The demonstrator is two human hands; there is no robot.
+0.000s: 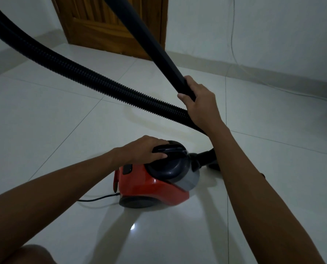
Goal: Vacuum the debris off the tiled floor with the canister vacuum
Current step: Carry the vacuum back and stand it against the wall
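Observation:
A red canister vacuum [149, 185] with a dark grey top stands on the white tiled floor [54, 119] in the lower middle. My left hand [141, 150] grips the black carry handle on its top. A black ribbed hose [82, 73] arcs from the upper left down to the vacuum's front. My right hand [198, 103] grips the lower end of the smooth black wand [149, 42], which slants up toward the top of the view. No debris shows on the tiles.
A wooden door [105, 25] stands at the back, with white walls and a skirting along the floor. The black power cord [96, 198] trails left from the vacuum's rear. A thin cable [233, 35] hangs down the right wall. My knee [35, 254] shows at the bottom left.

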